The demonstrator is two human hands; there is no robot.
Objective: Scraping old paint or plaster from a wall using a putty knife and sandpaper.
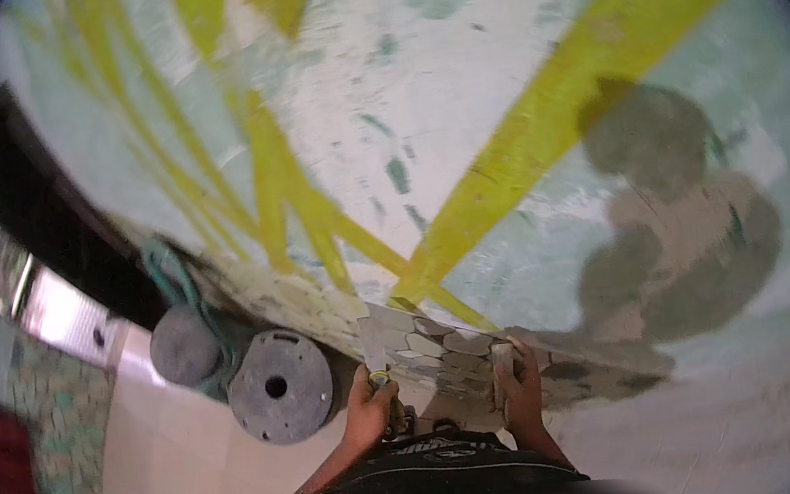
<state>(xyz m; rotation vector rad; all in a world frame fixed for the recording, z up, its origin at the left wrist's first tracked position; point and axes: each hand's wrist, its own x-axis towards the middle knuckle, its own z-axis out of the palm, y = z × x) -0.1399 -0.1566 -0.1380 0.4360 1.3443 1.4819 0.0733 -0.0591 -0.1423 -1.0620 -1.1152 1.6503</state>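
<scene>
My left hand [370,406] grips the dark handle of a putty knife [372,337], whose pale flat blade points up towards the wall. A yellow band rings the tool near the base of the blade. In my right hand [522,388] is a small greyish block-like object [502,359], held upright between thumb and fingers; its exact kind is unclear. Both hands are in front of the stone-patterned lower strip [447,346] of the wall. Above it rises the pale green wall [516,245], with white patches and painted yellow bands [517,146].
Left of my left hand stands a round grey object [282,388] with a central hole. Another grey rounded object [185,345] and a green hose or cord [171,267] are beside it. Light tiles cover the floor [170,476]. A dark opening edge [47,197] borders the wall's left side.
</scene>
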